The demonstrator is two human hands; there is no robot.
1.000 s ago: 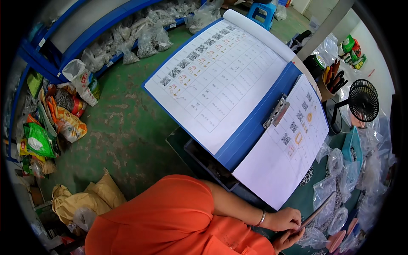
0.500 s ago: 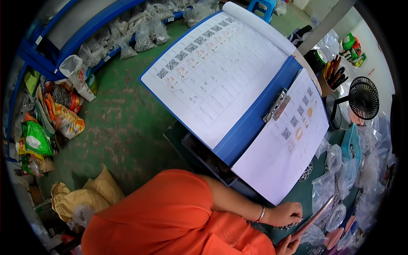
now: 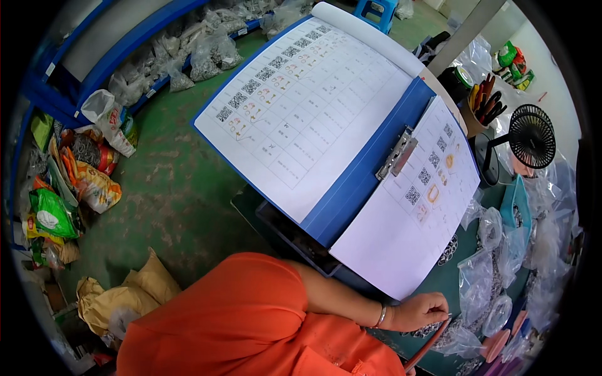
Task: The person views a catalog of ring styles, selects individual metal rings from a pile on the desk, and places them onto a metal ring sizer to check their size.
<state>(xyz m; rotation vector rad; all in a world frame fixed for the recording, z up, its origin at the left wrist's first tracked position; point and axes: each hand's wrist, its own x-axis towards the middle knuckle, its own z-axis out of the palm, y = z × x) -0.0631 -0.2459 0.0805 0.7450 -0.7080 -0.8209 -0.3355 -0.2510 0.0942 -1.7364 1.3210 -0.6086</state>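
1. Low right of the frame: one hand (image 3: pixel 421 311), wrist ringed by a bangle (image 3: pixel 380 316), rests curled at the near corner of the white sheet (image 3: pixel 401 232). Which hand it is I cannot tell, and whether the fingers pinch anything I cannot tell either. No second hand shows.
2. Just below that hand runs a thin reddish strip (image 3: pixel 429 344), slanting toward the bottom edge; touching or apart, I cannot say.
3. The blue binder (image 3: pixel 360 178) lies open across the middle, its metal clip (image 3: pixel 396 153) on the spine. The upper-left page (image 3: pixel 301 100) is a printed table with small square codes; the lower-right sheet carries a few codes and small pictures.
4. Containers now. A brown cup (image 3: pixel 471 119) in the upper right holds pens and markers standing upright.
5. Down the right side, clear plastic bags (image 3: pixel 480 276) lie heaped on the dark green tabletop (image 3: pixel 446 288), each with small dark parts inside.
6. A black desk fan (image 3: pixel 530 136) stands at the right, just past the binder's edge.
7. Upper left: blue shelving (image 3: pixel 125 44) with more bags of small parts.
8. Far left: coloured sacks (image 3: pixel 69 182) on the green floor (image 3: pixel 175 194); tan sacks (image 3: pixel 125 294) sit lower left.
9. An orange sleeve (image 3: pixel 251 319) fills the bottom centre, covering the table's near edge.
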